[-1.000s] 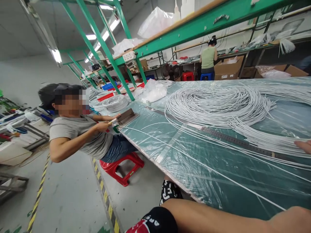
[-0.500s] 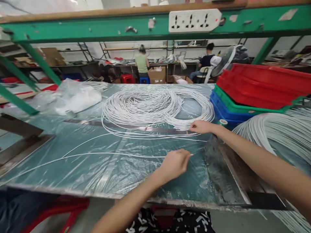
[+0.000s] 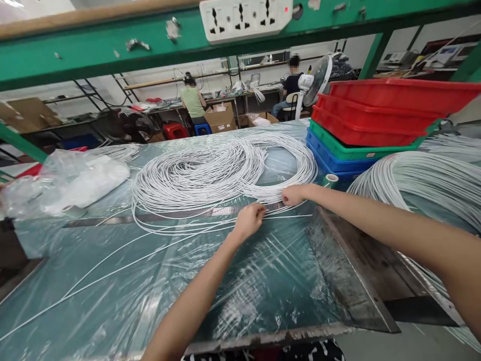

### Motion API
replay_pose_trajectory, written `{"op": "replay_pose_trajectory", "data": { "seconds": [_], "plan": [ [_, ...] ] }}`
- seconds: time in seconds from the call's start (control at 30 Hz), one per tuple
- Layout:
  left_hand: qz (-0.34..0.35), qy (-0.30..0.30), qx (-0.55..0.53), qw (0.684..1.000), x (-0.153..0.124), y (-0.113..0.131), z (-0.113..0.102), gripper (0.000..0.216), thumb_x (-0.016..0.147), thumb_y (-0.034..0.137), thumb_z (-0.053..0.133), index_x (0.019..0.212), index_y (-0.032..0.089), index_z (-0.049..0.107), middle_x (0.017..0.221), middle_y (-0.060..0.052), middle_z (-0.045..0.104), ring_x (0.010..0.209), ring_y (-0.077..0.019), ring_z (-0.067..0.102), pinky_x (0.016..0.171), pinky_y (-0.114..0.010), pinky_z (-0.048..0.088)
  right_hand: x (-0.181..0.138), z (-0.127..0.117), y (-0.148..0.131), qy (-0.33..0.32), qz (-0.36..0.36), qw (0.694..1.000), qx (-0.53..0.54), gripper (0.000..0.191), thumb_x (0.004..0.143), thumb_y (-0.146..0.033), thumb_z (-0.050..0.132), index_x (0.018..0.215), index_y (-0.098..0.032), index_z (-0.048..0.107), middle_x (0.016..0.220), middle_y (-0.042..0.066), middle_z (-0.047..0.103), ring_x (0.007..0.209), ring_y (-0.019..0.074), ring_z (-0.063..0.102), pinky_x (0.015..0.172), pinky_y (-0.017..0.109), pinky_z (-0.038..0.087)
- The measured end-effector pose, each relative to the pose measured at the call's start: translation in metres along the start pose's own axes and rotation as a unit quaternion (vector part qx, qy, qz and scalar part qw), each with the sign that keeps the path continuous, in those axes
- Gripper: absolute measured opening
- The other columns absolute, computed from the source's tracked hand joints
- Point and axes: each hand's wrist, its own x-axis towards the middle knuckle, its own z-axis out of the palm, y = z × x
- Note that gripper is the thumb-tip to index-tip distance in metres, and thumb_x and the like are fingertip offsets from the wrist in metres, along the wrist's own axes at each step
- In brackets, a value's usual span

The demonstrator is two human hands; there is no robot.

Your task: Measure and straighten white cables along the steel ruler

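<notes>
A big loose coil of white cable (image 3: 210, 170) lies on a green table covered with clear plastic film (image 3: 112, 281). A metal ruler (image 3: 188, 214) is fixed flat along the table, in front of the coil. My left hand (image 3: 248, 220) is closed in a pinch on white cable strands at the ruler. My right hand (image 3: 293, 195) pinches the same strands a little to the right, at the coil's near edge. Single strands trail off to the left across the film.
Stacked red, green and blue bins (image 3: 376, 125) stand at the right, with another cable coil (image 3: 424, 185) beside them. A dark metal cutter plate (image 3: 361, 271) sits at the table's right. A plastic bag (image 3: 75, 180) lies at left. Two people sit working at far benches.
My view has swung from a seated co-worker at the left to the table ahead. My left hand has moved up from the bare film to the cable at the ruler, close to my right hand.
</notes>
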Motion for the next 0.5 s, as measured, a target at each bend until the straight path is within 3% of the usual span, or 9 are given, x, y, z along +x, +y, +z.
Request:
{"op": "replay_pose_trajectory", "data": {
  "seconds": [0.13, 0.23, 0.37, 0.43, 0.5],
  "plan": [
    [0.004, -0.015, 0.011, 1.000, 0.029, 0.002, 0.018, 0.022, 0.092, 0.018, 0.051, 0.098, 0.021, 0.072, 0.101, -0.004, 0.068, 0.093, -0.0188, 0.062, 0.084, -0.028, 0.047, 0.000, -0.001, 0.001, -0.041, 0.000, 0.999, 0.035, 0.034, 0.074, -0.013, 0.056, 0.101, -0.008, 0.075, 0.101, 0.014, 0.072, 0.091, 0.0253, 0.064, 0.075, 0.031, 0.045],
    [0.013, -0.023, 0.020, 0.999, 0.041, 0.007, 0.031, 0.024, 0.091, 0.015, 0.050, 0.097, 0.020, 0.073, 0.100, -0.005, 0.069, 0.095, -0.0200, 0.062, 0.085, -0.029, 0.047, -0.002, 0.000, -0.006, -0.120, -0.009, 0.990, 0.071, 0.032, 0.070, -0.013, 0.058, 0.096, -0.011, 0.075, 0.096, 0.009, 0.073, 0.085, 0.0217, 0.065, 0.070, 0.028, 0.047],
    [0.036, -0.022, 0.025, 0.999, 0.042, 0.017, 0.046, 0.023, 0.091, 0.015, 0.052, 0.096, 0.020, 0.074, 0.099, -0.005, 0.069, 0.099, -0.0205, 0.060, 0.090, -0.032, 0.046, -0.005, -0.005, -0.005, -0.222, 0.010, 0.965, 0.137, 0.029, 0.077, -0.019, 0.059, 0.102, -0.012, 0.073, 0.096, 0.008, 0.073, 0.077, 0.0181, 0.064, 0.067, 0.029, 0.049],
    [0.039, -0.012, 0.027, 0.999, 0.039, 0.021, 0.052, 0.022, 0.093, 0.016, 0.052, 0.097, 0.020, 0.073, 0.101, -0.006, 0.068, 0.102, -0.0214, 0.058, 0.093, -0.034, 0.045, -0.008, -0.019, 0.005, -0.179, 0.022, 0.973, 0.143, 0.026, 0.081, -0.023, 0.060, 0.101, -0.010, 0.072, 0.094, 0.009, 0.072, 0.076, 0.0183, 0.064, 0.069, 0.030, 0.049],
    [0.036, 0.001, 0.030, 0.999, 0.036, 0.024, 0.058, 0.023, 0.095, 0.018, 0.051, 0.099, 0.020, 0.073, 0.103, -0.007, 0.066, 0.104, -0.0220, 0.057, 0.094, -0.036, 0.044, -0.012, -0.042, 0.019, -0.056, 0.011, 0.990, 0.126, 0.021, 0.084, -0.025, 0.062, 0.095, -0.009, 0.072, 0.090, 0.010, 0.072, 0.076, 0.0185, 0.065, 0.069, 0.029, 0.049]
  ]
}}
